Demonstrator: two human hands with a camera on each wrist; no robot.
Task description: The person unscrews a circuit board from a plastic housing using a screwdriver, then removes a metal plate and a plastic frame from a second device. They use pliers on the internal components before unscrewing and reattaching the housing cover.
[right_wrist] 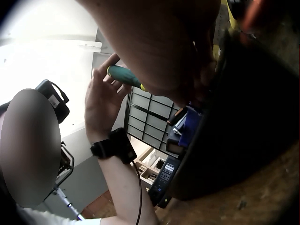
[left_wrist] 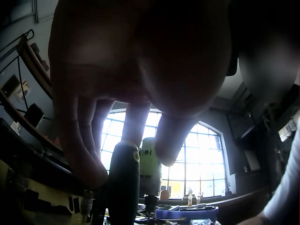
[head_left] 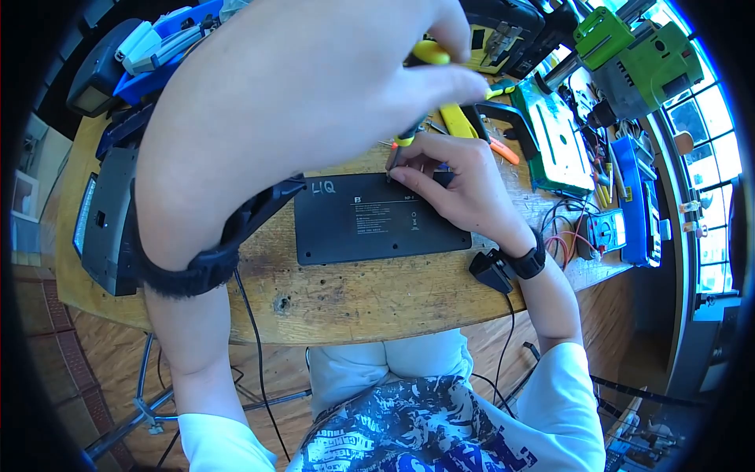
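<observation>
A screwdriver (right_wrist: 124,76) with a green and yellow handle stands nearly upright over the far edge of a flat black case (head_left: 330,228). The case lies on the wooden bench with its printed label up, "LIQ" handwritten at one corner and dark screw holes along its near edge. My left hand (head_left: 338,86) is around the top of the handle, fingers extended; in the left wrist view its thumb stands apart from the handle. My right hand (head_left: 468,185) rests at the far edge, pinching the shaft low down between thumb and fingers. The screwdriver's tip is hidden.
A grey device (head_left: 114,224) stands at the left, below blue bins (head_left: 169,47). At the right are a green drill (head_left: 653,67), a green-edged case (head_left: 554,134), a multimeter (head_left: 604,234) with leads and a blue tray (head_left: 635,204). Camera cables hang from both wrists.
</observation>
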